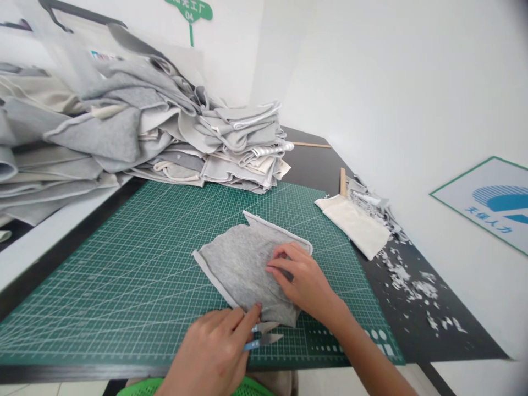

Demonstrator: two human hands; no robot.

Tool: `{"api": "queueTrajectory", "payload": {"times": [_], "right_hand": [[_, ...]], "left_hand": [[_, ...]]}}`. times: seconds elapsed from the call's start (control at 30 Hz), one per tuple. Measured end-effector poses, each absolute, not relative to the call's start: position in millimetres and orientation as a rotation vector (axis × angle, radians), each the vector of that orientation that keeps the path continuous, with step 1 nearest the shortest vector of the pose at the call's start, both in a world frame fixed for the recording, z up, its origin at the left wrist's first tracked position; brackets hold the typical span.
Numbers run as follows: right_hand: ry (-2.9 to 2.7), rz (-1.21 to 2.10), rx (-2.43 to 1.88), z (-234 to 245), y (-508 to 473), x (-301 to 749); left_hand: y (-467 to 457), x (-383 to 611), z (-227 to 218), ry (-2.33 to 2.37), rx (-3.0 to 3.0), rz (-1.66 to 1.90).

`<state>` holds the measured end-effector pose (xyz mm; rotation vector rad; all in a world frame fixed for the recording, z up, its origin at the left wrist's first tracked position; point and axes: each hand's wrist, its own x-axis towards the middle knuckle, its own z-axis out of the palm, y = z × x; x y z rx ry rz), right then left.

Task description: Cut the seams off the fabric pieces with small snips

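Left grip (208, 352) closes on blue-handled snips (252, 344), while the open right grip (303, 280) pins grey fleece (235, 264) steady on a cutting mat (99, 308).

We record a green wall sign (192, 10) well ahead of the right hand (301, 278), bearing Chinese characters ending 工厂, with the number 04 below. To the right of that hand, a wall placard (490, 203) reads 天保人力 in blue. Markings on the cutting mat (124, 275) are not legible to us.
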<state>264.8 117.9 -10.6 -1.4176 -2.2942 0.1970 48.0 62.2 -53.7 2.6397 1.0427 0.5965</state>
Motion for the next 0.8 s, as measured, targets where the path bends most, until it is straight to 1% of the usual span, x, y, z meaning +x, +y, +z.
{"api": "queueTrajectory", "payload": {"times": [0.17,0.33,0.43,0.67,0.73,0.8], "right_hand": [[-2.215,0.171,-1.441,-19,116,262],[-2.111,0.166,-1.420,-16,113,262],[-1.994,0.259,-1.440,-11,111,264],[-1.552,0.608,-1.526,0,103,281],[-1.389,0.603,-1.509,5,98,292],[-1.250,0.516,-1.491,14,90,307]], "left_hand": [[63,48,-54,1.034,2.630,0.626],[63,48,-55,1.026,2.610,0.661],[63,48,-54,1.022,2.615,0.638],[62,48,-54,1.022,2.624,0.628],[62,48,-56,1.028,2.629,0.626],[62,47,-58,1.027,2.634,0.607]]}}
